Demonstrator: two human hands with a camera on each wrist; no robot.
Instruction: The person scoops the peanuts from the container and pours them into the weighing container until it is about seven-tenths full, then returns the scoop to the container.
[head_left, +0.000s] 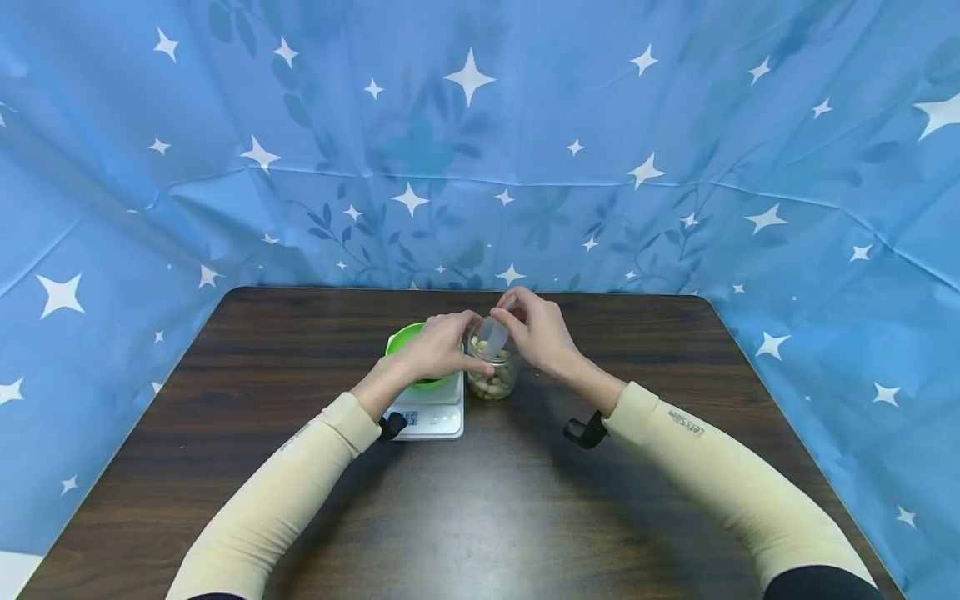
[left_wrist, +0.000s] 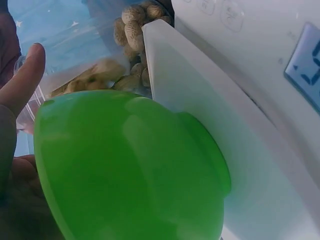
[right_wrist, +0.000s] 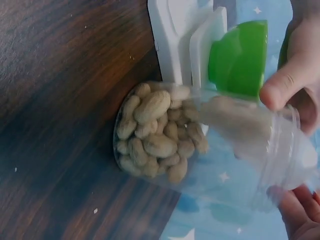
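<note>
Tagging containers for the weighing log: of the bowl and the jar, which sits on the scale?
The green bowl: it rests on the white scale. The clear jar, with peanuts inside, is beside the scale, off it.

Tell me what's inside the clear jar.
Unshelled peanuts lie heaped at the bottom of the clear jar; a translucent scoop, pinched by the right hand, reaches in above them. Peanuts deep in the heap are covered by the outer ones and cannot be seen.
</note>
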